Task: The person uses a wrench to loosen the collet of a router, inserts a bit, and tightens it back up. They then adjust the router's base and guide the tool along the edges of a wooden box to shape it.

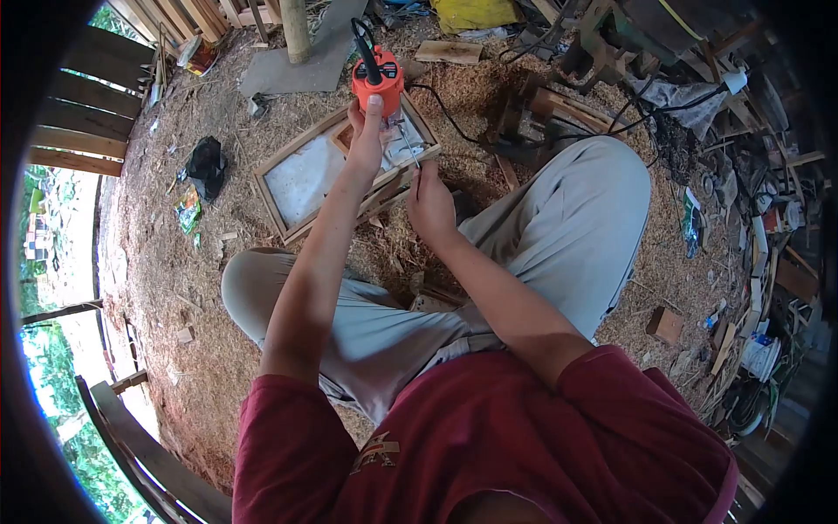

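Note:
My left hand [367, 140] is closed round the lower part of an orange power tool [378, 92] with a black cord at its top. My right hand [431, 203] is closed on a thin metal wrench [407, 138], which reaches up to the underside of the orange tool. Beneath both hands lies a wood-framed tray [301, 181] with a whitish surface, tilted on the ground. Small pale items lie in its right part, partly hidden by my left hand and the tool.
Wood shavings cover the ground. A black plastic bag [205, 168] lies left of the tray, and a wooden post [296, 35] stands behind it. Cables and a dark metal machine [524, 131] are at the right. A wood block [665, 325] sits beyond my bent knee.

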{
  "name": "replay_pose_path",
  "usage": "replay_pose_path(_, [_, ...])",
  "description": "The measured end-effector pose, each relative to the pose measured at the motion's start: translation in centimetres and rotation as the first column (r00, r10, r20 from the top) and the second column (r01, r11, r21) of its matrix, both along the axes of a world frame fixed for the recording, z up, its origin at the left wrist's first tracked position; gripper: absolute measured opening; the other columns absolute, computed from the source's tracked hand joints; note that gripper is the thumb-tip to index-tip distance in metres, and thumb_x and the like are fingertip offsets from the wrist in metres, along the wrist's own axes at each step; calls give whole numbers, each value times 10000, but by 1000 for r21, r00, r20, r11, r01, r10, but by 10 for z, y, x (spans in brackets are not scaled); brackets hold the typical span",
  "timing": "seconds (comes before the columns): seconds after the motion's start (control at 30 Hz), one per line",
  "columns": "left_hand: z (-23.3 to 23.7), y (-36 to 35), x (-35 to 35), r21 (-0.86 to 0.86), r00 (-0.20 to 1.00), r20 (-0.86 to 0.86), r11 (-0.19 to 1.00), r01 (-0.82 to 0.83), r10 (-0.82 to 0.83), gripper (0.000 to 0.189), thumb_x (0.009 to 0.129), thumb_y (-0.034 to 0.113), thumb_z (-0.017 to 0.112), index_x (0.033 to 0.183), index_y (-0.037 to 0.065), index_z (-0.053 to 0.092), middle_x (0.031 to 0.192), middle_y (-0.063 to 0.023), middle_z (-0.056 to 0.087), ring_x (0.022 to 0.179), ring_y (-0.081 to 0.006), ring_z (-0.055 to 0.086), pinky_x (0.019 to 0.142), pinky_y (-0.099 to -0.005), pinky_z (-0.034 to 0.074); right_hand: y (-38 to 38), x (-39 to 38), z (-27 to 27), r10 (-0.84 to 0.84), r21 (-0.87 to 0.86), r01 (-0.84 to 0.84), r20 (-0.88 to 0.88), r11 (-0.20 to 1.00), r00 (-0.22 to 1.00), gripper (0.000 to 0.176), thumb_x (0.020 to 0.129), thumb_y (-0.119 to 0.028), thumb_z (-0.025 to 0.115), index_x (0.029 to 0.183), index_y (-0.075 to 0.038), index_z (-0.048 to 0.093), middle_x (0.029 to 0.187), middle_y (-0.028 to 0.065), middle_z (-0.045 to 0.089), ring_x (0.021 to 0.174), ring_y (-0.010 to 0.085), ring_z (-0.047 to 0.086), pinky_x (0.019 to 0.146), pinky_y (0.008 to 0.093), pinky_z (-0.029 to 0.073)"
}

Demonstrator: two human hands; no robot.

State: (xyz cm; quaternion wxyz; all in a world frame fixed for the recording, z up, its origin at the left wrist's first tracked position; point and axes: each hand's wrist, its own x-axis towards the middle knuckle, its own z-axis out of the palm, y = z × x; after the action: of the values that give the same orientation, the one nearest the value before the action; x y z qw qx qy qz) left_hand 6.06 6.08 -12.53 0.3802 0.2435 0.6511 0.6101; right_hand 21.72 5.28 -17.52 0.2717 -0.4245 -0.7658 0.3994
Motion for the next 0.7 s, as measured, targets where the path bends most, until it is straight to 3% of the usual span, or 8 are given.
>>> replay_pose_path(0.07, [4, -3, 2, -38, 1000, 11, 999, 3, -2, 963, 915, 842, 434, 1579, 200, 162, 1437, -97, 472, 1188, -199, 553, 971, -463, 422, -2, -3, 1, 6, -16, -6, -31, 1000, 1000, 210, 1074, -183, 451, 1066, 24, 415, 744, 337, 609, 735, 538, 623, 613, 607, 466])
replay_pose_path(0.17, [-7, -1, -7, -106, 1000, -26, 994, -6, 3, 939, 921, 837, 431, 1571, 208, 179, 1407, -92, 491, 1161, -191, 569, 949, -439, 433, -2, -6, 3, 16, -33, -17, -49, 999, 999, 210, 1072, -182, 446, 1067, 26, 420, 751, 342, 615, 735, 543, 624, 619, 611, 472])
replay_pose_path(0.23, [-20, 5, -10, -11, 997, -71, 1000, -14, 13, 925, 925, 833, 428, 1564, 208, 192, 1383, -88, 507, 1139, -180, 579, 917, -401, 441, -2, -9, 4, 15, -50, -18, -54, 999, 998, 200, 1062, -174, 452, 1068, 25, 443, 759, 337, 635, 729, 538, 635, 629, 612, 496])
replay_pose_path(0.37, [-7, 0, -4, -5, 1000, 7, 1000, 9, -9, 894, 934, 824, 425, 1551, 213, 212, 1309, -76, 534, 1067, -152, 590, 852, -332, 450, -5, -14, -7, 24, -44, -28, -85, 999, 996, 208, 1068, -176, 443, 1080, 31, 425, 770, 352, 621, 737, 548, 623, 620, 618, 471])
replay_pose_path(0.47, [-2, 1, -2, 41, 999, 38, 999, 18, -20, 1041, 966, 756, 467, 1620, 56, 61, 1627, -158, 261, 1512, -257, 262, 1230, -404, 217, -6, -15, -9, 43, -58, -50, -113, 997, 993, 223, 1078, -185, 430, 1100, 35, 396, 776, 362, 602, 756, 562, 606, 619, 631, 436])
replay_pose_path(0.63, [5, 0, 2, 10, 1000, 11, 1000, -8, 8, 1031, 962, 760, 471, 1624, 71, 86, 1609, -164, 286, 1483, -267, 302, 1217, -424, 229, -4, -17, -3, 57, -146, -69, -84, 987, 995, 246, 1086, -202, 414, 1119, 40, 443, 860, 358, 616, 849, 563, 596, 697, 603, 462])
replay_pose_path(0.7, [5, -1, 3, -21, 1000, -7, 1000, -19, 19, 993, 946, 789, 456, 1603, 120, 131, 1462, -125, 368, 1291, -218, 381, 1053, -375, 289, -4, -24, -22, 19, -139, -47, -198, 989, 980, 276, 1092, -221, 413, 1106, 43, 489, 894, 302, 631, 866, 484, 630, 731, 539, 481])
